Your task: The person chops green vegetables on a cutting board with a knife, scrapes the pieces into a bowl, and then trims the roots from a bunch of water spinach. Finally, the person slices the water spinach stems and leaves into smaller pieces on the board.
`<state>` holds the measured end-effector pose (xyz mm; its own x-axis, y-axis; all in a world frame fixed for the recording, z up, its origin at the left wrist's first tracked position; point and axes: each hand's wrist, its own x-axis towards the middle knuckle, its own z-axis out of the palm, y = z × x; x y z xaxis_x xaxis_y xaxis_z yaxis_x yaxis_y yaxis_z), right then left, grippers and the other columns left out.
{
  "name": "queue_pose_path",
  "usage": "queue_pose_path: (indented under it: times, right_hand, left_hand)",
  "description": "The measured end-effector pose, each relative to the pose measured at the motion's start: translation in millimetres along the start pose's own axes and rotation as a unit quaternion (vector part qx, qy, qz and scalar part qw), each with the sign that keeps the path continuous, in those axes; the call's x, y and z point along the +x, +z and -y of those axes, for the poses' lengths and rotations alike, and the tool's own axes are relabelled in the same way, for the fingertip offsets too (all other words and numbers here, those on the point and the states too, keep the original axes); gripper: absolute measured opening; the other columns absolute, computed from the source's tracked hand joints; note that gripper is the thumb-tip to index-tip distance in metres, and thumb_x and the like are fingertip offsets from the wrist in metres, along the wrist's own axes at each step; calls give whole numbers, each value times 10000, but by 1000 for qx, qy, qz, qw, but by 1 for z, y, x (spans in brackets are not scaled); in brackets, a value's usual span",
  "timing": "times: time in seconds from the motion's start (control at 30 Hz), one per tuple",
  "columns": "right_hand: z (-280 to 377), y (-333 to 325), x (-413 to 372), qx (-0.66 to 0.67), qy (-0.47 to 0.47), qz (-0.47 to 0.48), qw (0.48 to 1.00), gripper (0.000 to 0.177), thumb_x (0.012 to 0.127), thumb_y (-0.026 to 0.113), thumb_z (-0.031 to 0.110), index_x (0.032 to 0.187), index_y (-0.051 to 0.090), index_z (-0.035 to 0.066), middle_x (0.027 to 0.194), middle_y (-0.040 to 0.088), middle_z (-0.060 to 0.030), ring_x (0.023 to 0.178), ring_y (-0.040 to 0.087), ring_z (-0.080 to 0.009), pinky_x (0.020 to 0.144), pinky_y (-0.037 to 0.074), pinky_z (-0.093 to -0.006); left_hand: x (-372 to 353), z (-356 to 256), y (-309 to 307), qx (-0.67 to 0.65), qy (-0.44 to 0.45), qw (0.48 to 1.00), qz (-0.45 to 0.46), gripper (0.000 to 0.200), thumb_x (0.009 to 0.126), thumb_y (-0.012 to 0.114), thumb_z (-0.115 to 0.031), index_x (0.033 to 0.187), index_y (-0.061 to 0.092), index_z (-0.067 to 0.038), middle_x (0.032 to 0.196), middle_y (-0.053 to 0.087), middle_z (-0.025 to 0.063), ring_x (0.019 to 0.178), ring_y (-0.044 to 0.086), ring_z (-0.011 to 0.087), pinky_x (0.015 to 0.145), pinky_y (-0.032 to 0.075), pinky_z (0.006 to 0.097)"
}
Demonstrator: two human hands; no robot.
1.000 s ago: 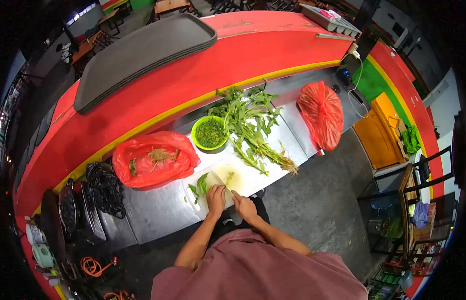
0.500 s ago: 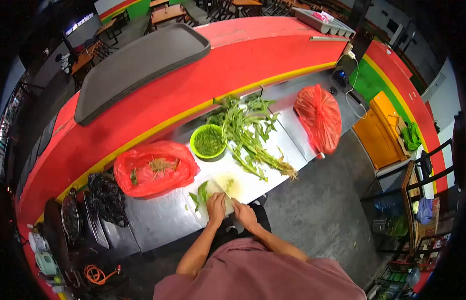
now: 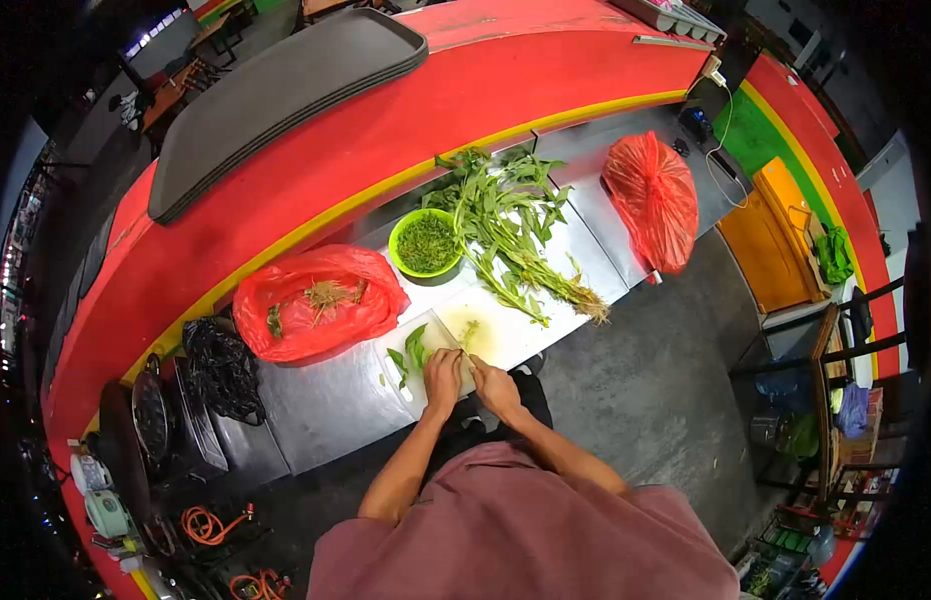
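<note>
My left hand (image 3: 443, 380) is closed, fingertips pressed down on a white cutting board (image 3: 413, 392), beside some green leaves (image 3: 415, 345). What lies under its fingers is hidden. Close on its right, my right hand (image 3: 496, 386) is wrapped round a knife, whose blade (image 3: 450, 345) slants up and left across the board. Small chopped greens (image 3: 470, 328) lie beyond the blade. Behind the board stands a lime green bowl (image 3: 426, 243) of chopped greens. To the bowl's right spreads a bunch of leafy stems (image 3: 515, 235) with roots at its near end.
An open red plastic bag (image 3: 320, 305) with plant scraps lies left of the board, a black bag (image 3: 223, 370) beyond it. At the right is a tied red bag (image 3: 653, 200). Black trays (image 3: 285, 100) rest on the red wall (image 3: 545, 85) behind the metal counter (image 3: 325, 430).
The whole view has shifted, so the counter items appear higher and slightly right. Both hands remain close together at the board, with the knife still in my right hand.
</note>
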<state>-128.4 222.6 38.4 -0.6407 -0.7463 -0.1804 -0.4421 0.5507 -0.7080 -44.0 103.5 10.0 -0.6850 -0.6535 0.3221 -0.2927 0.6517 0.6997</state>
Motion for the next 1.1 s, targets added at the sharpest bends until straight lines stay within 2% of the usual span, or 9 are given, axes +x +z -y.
queue_pose_path:
  times: [0.1,0.2,0.3,0.5,0.57,0.7,0.97,1.1]
  right_hand:
    - [1,-6,-4,7,14,8,1000,367,1014,533,276,1344,603,133,918,691,-281,836,675,-469,737,542,-524]
    - [-4,-5,-9,-45,-8,0,999,377,1011,536,271,1364,578,144,860,684,-252,788,672,-464,710,532,-541]
    - [-4,0,-1,-34,-28,-10,999,388,1009,537,267,1377,561,147,834,675,-238,773,669,-460,696,527,-549]
    - [2,-5,-5,40,19,12,999,370,1006,539,284,1331,607,123,907,684,-292,858,661,-492,746,532,-550]
    - [3,-11,-12,35,32,22,999,371,1005,540,282,1339,604,135,891,680,-294,853,665,-484,742,532,-546]
    - [-1,-4,-2,-11,-4,10,1000,379,1008,534,274,1364,584,154,899,681,-291,826,668,-484,722,531,-551]
    - [-4,-2,-6,-29,-6,8,1000,363,1009,535,273,1349,589,157,914,682,-281,785,665,-482,699,530,-559]
    - [0,3,0,-45,-17,-6,999,342,1015,531,271,1327,612,155,907,691,-273,769,665,-476,680,534,-540]
  left_hand:
    - [3,-1,1,2,-20,1000,-1,153,871,644,-47,1001,721,-18,947,662,139,917,617,351,826,475,445]
    - [0,3,5,5,-19,1000,1,147,877,646,-60,995,725,-21,941,662,130,915,618,346,828,476,443]
    - [-1,2,1,5,-17,1000,0,136,876,653,-68,981,725,-22,934,662,128,908,620,343,826,477,444]
    - [0,7,2,-8,-17,1000,-16,131,869,662,-57,982,720,-23,938,657,125,901,611,342,808,479,455]
    - [-1,1,0,28,-7,1000,-6,129,874,662,-61,984,719,-25,936,655,122,903,611,342,809,477,456]
    - [-1,2,-1,-1,-10,1000,-3,135,879,658,-61,995,720,-31,930,649,119,906,613,341,811,475,453]
    - [-2,1,-1,11,-13,1000,-1,137,878,654,-39,993,721,-5,949,666,134,918,620,352,824,480,439]
    - [-5,5,0,25,-7,1000,9,160,877,647,-52,1016,724,-33,950,659,120,931,617,336,819,476,453]
